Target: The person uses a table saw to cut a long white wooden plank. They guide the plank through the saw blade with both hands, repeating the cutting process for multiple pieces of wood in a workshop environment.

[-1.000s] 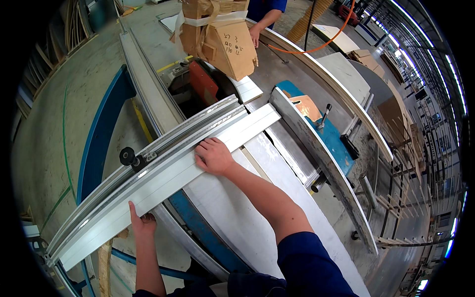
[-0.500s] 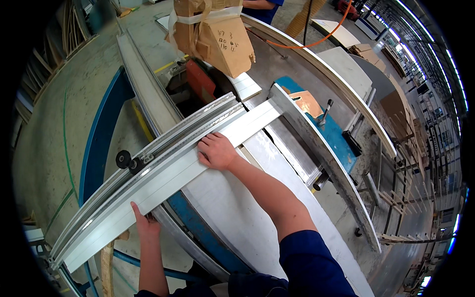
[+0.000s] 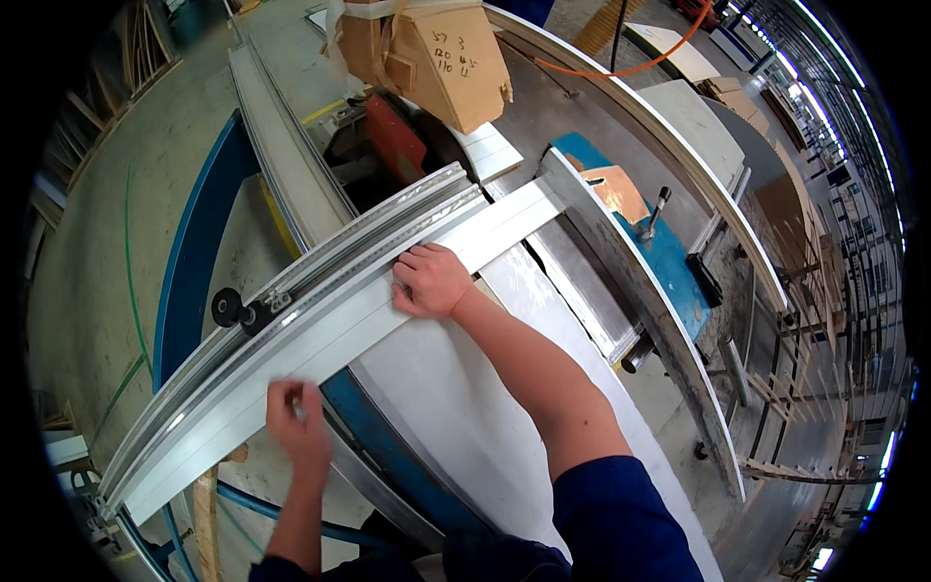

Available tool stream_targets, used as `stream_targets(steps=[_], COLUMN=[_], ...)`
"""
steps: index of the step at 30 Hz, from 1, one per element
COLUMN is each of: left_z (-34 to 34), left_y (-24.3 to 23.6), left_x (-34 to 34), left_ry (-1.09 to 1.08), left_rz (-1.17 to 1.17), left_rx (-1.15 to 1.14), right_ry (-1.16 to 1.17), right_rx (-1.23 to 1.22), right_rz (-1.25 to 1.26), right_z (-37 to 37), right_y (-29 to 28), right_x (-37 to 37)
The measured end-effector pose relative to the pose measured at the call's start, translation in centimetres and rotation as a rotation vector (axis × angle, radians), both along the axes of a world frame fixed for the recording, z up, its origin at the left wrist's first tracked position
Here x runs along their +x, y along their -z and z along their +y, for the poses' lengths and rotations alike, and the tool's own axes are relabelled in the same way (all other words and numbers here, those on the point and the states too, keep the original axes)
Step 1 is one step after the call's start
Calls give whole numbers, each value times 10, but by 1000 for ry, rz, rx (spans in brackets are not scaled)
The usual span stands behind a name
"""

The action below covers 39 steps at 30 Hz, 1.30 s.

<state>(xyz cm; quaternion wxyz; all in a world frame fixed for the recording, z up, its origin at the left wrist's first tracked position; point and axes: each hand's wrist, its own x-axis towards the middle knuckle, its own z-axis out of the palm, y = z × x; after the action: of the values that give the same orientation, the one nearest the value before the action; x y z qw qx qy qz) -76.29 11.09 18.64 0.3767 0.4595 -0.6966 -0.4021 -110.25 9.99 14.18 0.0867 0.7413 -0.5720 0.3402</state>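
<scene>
Your right hand (image 3: pixel 432 281) rests on the white board (image 3: pixel 354 335), its fingers bent near the far edge; you can't tell from this view whether they grip that edge or only press on it. Your left hand (image 3: pixel 299 417) is blurred, its fingers curled in over the near edge of the board, left of the right hand; whether it touches the board or holds anything cannot be told.

The board runs slantwise in front of you, from lower left to upper right, along the near side of the silver rail (image 3: pixel 388 238). Its right end reaches the grey bar (image 3: pixel 621 254), and its right part lies across the counter (image 3: pixel 436 417). A black knob (image 3: pixel 226 307) sticks out from the rail's far side, to your left.

Beyond the rail you have a cardboard box (image 3: pixel 451 63), taped, above a red part (image 3: pixel 393 136) of the machine. To the right of the grey bar is a blue plate (image 3: pixel 674 281) with a lever (image 3: pixel 659 209) and a brownish sheet (image 3: pixel 616 194) on it. A wooden post (image 3: pixel 207 524) stands below the board's left part, near a blue frame tube.
</scene>
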Motion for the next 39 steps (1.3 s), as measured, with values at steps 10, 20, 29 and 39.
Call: stream_targets(steps=[10, 20, 29, 39], left_z=[-142, -184, -229, -259], left_y=[-10, -2, -9, -11], left_x=[-148, -159, -162, -156], left_ry=[-57, -89, -100, -100], left_rz=[-795, -773, -756, -669], left_rx=[-488, -521, -499, -486], right_ry=[-8, 7, 31, 76], right_rx=[21, 18, 39, 78], right_rz=[-20, -9, 6, 25], right_z=[-23, -64, -110, -139], right_y=[7, 10, 5, 4], right_x=[-6, -14, -16, -11])
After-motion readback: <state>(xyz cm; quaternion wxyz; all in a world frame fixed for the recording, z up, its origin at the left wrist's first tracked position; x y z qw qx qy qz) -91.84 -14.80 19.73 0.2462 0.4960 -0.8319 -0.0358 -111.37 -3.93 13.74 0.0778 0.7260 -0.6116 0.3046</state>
